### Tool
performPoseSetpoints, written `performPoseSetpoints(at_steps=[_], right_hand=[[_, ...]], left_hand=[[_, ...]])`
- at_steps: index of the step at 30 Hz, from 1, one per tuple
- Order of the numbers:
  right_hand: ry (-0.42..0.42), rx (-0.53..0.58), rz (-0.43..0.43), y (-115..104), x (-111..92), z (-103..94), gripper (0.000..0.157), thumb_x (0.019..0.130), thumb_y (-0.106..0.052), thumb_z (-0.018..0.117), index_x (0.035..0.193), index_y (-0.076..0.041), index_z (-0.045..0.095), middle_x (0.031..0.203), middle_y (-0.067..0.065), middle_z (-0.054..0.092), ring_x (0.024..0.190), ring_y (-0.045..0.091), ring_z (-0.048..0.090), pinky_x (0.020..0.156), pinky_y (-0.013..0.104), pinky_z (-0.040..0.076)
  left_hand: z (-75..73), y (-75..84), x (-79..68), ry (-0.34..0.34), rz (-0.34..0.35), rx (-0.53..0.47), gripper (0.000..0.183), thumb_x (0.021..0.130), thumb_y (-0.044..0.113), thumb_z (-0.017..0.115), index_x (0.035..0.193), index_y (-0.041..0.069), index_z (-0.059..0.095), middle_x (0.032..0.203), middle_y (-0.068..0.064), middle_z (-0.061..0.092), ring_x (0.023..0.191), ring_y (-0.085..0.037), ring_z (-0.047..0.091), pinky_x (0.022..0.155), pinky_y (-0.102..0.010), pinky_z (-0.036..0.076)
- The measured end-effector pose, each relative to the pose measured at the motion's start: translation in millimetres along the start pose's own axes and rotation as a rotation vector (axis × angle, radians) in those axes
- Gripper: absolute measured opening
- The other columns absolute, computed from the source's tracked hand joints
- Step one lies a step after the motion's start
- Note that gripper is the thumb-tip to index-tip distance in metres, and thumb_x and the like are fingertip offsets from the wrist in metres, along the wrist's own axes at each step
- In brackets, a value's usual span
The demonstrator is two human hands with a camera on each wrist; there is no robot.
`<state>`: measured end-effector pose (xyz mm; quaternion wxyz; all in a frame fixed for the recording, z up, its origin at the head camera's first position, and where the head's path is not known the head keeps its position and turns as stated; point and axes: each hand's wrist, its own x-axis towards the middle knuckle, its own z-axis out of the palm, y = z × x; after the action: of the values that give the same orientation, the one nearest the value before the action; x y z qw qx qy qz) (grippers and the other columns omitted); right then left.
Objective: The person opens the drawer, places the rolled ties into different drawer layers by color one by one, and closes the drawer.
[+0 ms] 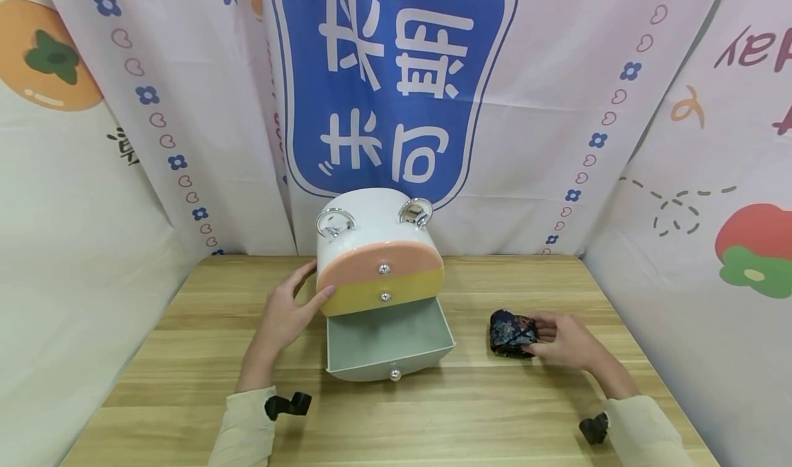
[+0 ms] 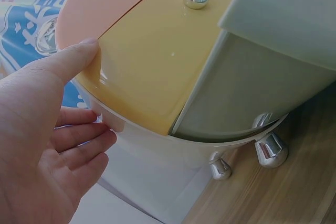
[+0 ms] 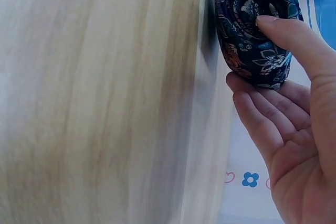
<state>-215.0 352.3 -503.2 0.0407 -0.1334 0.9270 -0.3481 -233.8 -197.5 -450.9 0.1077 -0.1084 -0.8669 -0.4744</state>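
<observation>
A small drawer cabinet (image 1: 377, 219) with a white rounded body stands at the back middle of the table. Its orange top drawer (image 1: 355, 264) and yellow middle drawer (image 1: 353, 302) are closed, while the green bottom drawer (image 1: 390, 340) is pulled out, its inside bare. My left hand (image 1: 287, 312) holds the cabinet's left side, thumb on the front edge and fingers along the white wall. To the right, my right hand (image 1: 566, 340) grips a rolled-up dark floral cloth (image 3: 257, 40), thumb on its coiled end and fingers beneath. I cannot tell whether the roll touches the table.
Two shiny ring-shaped pieces (image 1: 335, 224) top the cabinet, and silver feet (image 2: 272, 150) show below it. The wooden table (image 1: 482, 419) meets printed cloth curtains (image 1: 526, 144) behind and at both sides. Black camera mounts (image 1: 287, 405) sit at both wrists.
</observation>
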Motion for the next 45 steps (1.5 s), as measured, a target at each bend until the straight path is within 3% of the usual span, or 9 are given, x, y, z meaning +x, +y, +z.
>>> performPoseSetpoints(at_steps=[8, 21, 45], right_hand=[[0.002, 0.019, 0.034, -8.3, -1.3, -5.3, 0.079, 0.086, -0.032, 0.088, 0.142, 0.013, 0.056, 0.133, 0.035, 0.067, 0.118, 0.044, 0.072, 0.097, 0.042, 0.064], [0.027, -0.003, -0.047, -27.2, 5.2, -19.0, 0.072, 0.088, -0.029, 0.087, 0.140, 0.012, 0.059, 0.131, 0.033, 0.069, 0.114, 0.042, 0.074, 0.093, 0.039, 0.066], [-0.026, 0.051, -0.166, -97.1, 27.3, -24.8, 0.062, 0.087, -0.028, 0.088, 0.135, 0.004, 0.066, 0.124, 0.023, 0.075, 0.111, 0.032, 0.077, 0.092, 0.034, 0.066]], left_hand=[[0.3, 0.4, -0.4, 0.002, 0.002, 0.002, 0.079, 0.098, 0.054, 0.071, 0.161, 0.013, 0.044, 0.166, -0.013, 0.045, 0.155, -0.041, 0.040, 0.125, -0.062, 0.038], [0.8, 0.9, 0.0, 0.001, 0.003, -0.002, 0.079, 0.098, 0.054, 0.071, 0.161, 0.012, 0.044, 0.166, -0.013, 0.045, 0.155, -0.041, 0.040, 0.126, -0.060, 0.038], [-0.8, 1.7, -0.9, -0.006, -0.015, 0.007, 0.082, 0.098, 0.057, 0.070, 0.162, 0.014, 0.042, 0.168, -0.012, 0.043, 0.156, -0.040, 0.039, 0.126, -0.062, 0.038]])
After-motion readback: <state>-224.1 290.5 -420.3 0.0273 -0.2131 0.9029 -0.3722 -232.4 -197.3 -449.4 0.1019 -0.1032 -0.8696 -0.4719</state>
